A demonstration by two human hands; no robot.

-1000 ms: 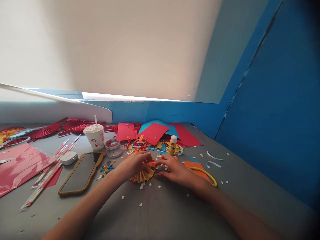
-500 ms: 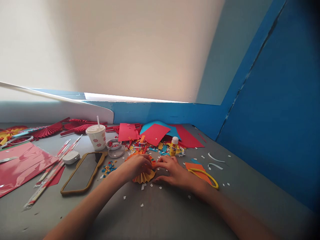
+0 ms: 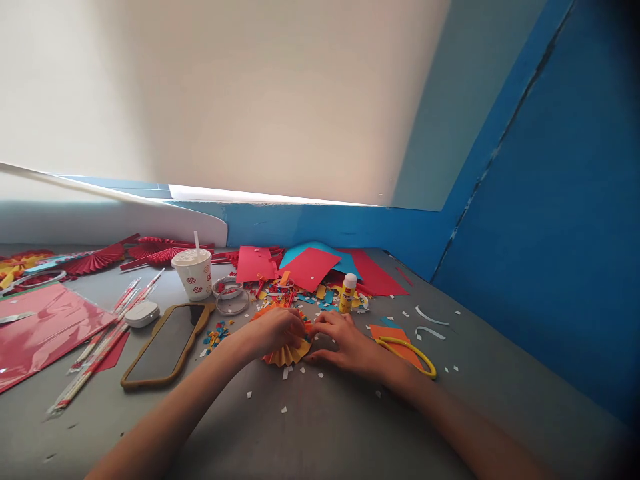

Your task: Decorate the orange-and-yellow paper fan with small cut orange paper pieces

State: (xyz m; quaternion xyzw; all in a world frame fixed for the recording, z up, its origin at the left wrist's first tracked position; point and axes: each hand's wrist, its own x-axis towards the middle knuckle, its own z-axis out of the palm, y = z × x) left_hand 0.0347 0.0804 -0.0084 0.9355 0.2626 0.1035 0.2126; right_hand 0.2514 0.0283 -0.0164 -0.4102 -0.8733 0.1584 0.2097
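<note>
A round pleated paper rosette (image 3: pixel 284 355) in orange and yellow, with some blue and red at its right rim, lies flat on the grey table. My left hand (image 3: pixel 277 328) is over its middle, fingers curled down onto the folds; the fingertips are mostly hidden. At the rosette's right edge is my right hand (image 3: pixel 340 337), its thumb and forefinger apart and the other fingers bent. Just behind that hand a yellow glue stick (image 3: pixel 348 293) with a white cap stands upright. Yellow-handled scissors (image 3: pixel 410 352) rest on orange paper (image 3: pixel 390 333) near the right forearm.
Left of my arms are a phone in a brown case (image 3: pixel 165 347), a white earbud case (image 3: pixel 143 315) and a lidded cup with straw (image 3: pixel 194 275). Clear tape rolls (image 3: pixel 233 300), red sheets (image 3: pixel 307 269), red paper fans (image 3: pixel 155 252) and scattered scraps lie around. A blue wall (image 3: pixel 550 253) rises on the right.
My right fingers have shifted very slightly right at the rosette's edge, and the rosette has moved a touch left. My left hand stays over its middle.
</note>
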